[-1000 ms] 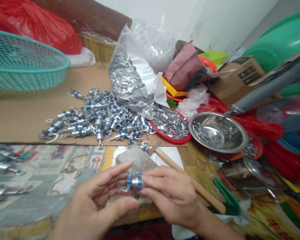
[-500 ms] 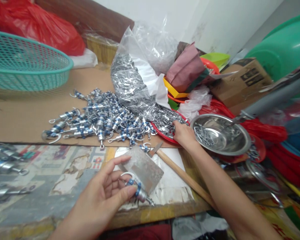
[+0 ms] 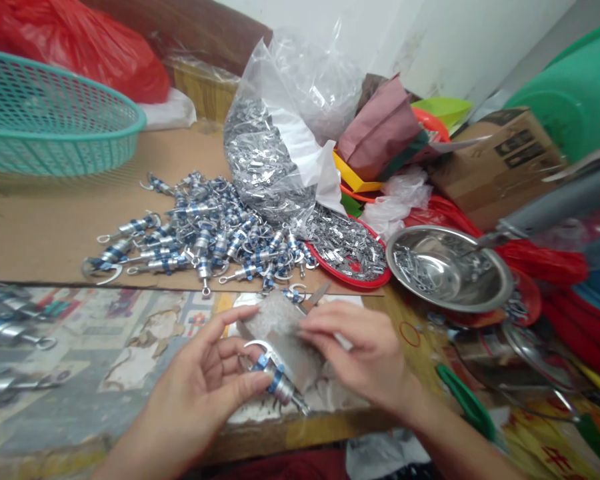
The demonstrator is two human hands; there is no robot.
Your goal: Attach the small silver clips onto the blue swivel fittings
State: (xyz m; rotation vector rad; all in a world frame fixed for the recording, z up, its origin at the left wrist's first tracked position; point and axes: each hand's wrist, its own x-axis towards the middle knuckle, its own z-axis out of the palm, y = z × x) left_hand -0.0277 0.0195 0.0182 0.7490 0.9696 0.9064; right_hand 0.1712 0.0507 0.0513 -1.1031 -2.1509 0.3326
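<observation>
Soft, even light reaches my bench [image 3: 300, 433]; glare flecks the far clear bag [image 3: 325, 93], and my right hand [image 3: 363, 353] looks slightly blurred.

Our wooden bench [image 3: 396, 305] carries a cardboard sheet [image 3: 35, 230] at the back and, nearer us, a worn printed covering [image 3: 87, 357] and white paper [image 3: 334, 395].

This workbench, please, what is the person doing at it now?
A person's left hand holds a blue-and-silver hooked piece by a grey block. The right hand is close to it; blur hides whether it grips anything. Similar pieces lie piled on cardboard behind, near a red tray of small metal parts and a steel bowl.
</observation>
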